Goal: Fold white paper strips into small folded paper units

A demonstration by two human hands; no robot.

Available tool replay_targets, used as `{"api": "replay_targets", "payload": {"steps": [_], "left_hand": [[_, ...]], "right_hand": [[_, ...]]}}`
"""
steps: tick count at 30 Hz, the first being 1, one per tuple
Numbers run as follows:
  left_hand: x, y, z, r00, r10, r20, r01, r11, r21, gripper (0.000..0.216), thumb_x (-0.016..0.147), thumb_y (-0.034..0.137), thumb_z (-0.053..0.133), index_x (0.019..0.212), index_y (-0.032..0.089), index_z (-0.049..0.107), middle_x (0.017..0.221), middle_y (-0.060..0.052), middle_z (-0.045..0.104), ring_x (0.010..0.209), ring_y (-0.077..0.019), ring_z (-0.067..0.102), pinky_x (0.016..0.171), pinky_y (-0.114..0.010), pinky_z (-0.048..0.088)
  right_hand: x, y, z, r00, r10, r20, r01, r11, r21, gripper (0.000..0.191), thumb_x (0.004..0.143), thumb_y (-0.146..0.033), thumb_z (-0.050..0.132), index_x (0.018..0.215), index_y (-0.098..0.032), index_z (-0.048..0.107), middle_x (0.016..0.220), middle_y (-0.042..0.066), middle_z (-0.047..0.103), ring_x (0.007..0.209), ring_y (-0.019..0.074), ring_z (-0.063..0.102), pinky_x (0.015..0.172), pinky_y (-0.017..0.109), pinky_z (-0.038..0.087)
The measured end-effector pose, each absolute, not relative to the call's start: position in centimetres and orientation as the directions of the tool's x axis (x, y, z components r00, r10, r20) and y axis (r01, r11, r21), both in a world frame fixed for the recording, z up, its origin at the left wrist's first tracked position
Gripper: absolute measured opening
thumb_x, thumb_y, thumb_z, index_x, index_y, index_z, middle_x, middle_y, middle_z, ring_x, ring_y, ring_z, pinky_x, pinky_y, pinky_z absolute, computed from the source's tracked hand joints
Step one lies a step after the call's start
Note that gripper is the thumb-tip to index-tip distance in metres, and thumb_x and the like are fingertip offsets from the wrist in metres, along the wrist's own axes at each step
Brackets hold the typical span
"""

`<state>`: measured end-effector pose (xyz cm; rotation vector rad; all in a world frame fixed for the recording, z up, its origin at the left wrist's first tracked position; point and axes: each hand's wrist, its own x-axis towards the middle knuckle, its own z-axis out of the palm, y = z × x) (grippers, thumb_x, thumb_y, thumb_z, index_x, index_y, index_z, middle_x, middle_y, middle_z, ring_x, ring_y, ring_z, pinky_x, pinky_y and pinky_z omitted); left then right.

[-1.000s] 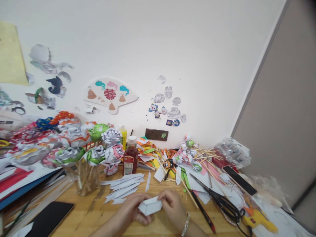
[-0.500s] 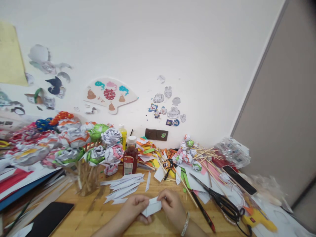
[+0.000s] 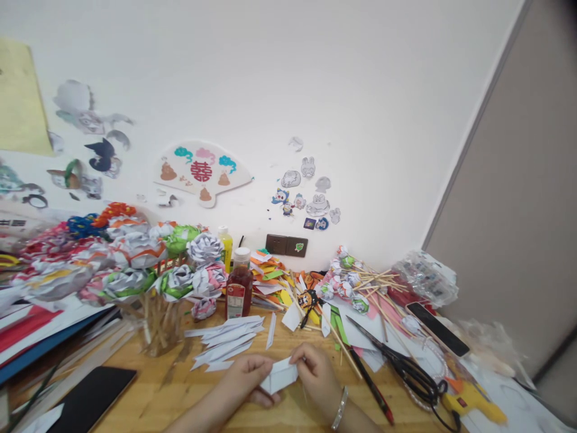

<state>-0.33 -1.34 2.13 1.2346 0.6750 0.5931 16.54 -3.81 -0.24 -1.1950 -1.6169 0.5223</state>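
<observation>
Flowers (image 3: pixel 128 282): while they crowd the left of the worktop (image 3: pixel 153 397), some standing on sticks in a clear jar (image 3: pixel 160 340), a black slab (image 3: pixel 92 400) lies flat in front.
Strips (image 3: pixel 228 341): white, in a loose pile just before the red bottle (image 3: pixel 238 294).
Left hand (image 3: pixel 253 376): grasping the left end of the paper (image 3: pixel 283 376), thumb on top.
Paper: white, folded, between both hands over the worktop, nearer than the strips.
Right hand (image 3: pixel 314 368): pinching its upper right corner; a bracelet (image 3: pixel 340 409) circles the wrist.
Pen (image 3: pixel 370 386): black, red at the near end.
Scissors (image 3: pixel 401 365): blades pointing away leftward.
Phone (image 3: pixel 437 328): beyond the scissors.
Glue gun (image 3: pixel 475 403): yellow, beside their handles.
</observation>
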Motion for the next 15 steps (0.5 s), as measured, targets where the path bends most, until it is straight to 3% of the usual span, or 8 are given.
{"api": "replay_targets", "payload": {"steps": [9,15], "left_hand": [[-0.21,-1.35,1.86,0.667,0.736,-0.114,-0.056,0.202,0.978,0.035,0.069,0.042,0.049,0.081,0.012,0.062,0.064,-0.005,0.066,0.059,-0.0154,0.059,0.055,-0.023,0.044],[0.13,-1.23,1.53,0.646,0.751,-0.136,-0.005,0.182,0.983,0.036,0.065,0.044,0.052,0.076,0.011,0.06,0.059,-0.004,0.065,0.055,-0.0146,0.058,0.05,-0.021,0.043]], "right_hand": [[16.57,-3.72,-0.23,0.012,0.894,0.447,0.43,0.399,-0.81,0.019,0.066,-0.006,0.041,0.063,-0.018,0.055,0.058,-0.002,0.053,0.056,0.0131,0.048,0.054,0.022,0.035],[16.53,-3.58,0.09,-0.012,0.924,0.381,0.258,0.371,-0.892,0.015,0.068,-0.01,0.041,0.063,-0.017,0.054,0.06,-0.001,0.053,0.058,0.0131,0.049,0.053,0.022,0.037]]}}
